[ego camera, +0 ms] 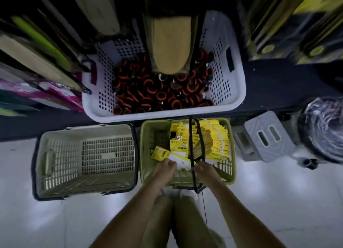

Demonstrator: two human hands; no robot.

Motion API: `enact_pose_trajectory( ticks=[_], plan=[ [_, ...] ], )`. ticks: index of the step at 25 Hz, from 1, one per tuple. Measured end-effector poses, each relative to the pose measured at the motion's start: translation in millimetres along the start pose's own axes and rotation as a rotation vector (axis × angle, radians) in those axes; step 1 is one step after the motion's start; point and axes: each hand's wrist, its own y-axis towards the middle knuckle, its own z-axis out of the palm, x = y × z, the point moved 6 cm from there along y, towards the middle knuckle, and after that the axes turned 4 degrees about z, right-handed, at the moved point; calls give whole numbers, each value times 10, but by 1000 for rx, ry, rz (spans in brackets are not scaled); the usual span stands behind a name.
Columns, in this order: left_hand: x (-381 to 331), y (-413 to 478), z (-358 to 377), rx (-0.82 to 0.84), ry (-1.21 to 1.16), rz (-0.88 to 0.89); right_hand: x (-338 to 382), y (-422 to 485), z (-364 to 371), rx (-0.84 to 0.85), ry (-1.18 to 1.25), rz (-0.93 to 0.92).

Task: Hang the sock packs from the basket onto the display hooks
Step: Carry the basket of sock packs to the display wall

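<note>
My left hand (165,165) is down inside the green basket (146,164), in the lower middle of the frame. Its fingers are curled over the near edge of one sock pack (179,159), which lies white side up, so I am grasping that one. Another pack (160,153) lies loose just beside it, yellow face up, toward the basket's left wall.

My right hand (202,167) is near the left one, on the other side of the black handle (190,136) (its loops stand upright between my wrists). The fingertips reach in at the low end of the sock packs (213,140). They are hidden there, so I cannot tell whether this hand holds anything.

Those packs are yellow and lean together in a thick row, filling the right and far part of the green basket.

A beige basket (83,160) sits just beside it on the pale floor (278,192), at lower left. A white basket (222,77) of black-and-red items stands above in the frame, and a grey step stool (267,136) is at right.
</note>
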Motion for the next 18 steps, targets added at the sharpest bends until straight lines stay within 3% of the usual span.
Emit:
enact_pose_trajectory(
  ticks=[2, 8, 10, 14, 18],
  plan=[
    [45, 331, 140, 19, 58, 35, 81, 127, 119, 51, 47, -57],
    [-162, 876, 709, 62, 157, 85, -102, 264, -335, -240, 70, -136],
    [-341, 974, 902, 111, 138, 103, -81, 342, -479, -253, 102, -156],
    [-505, 1031, 1019, 116, -119, 90, 27, 452, -613, -247, 150, -131],
    [-431, 743, 707, 23, -46, 76, 49, 347, -589, -193, 69, -53]
  ],
)
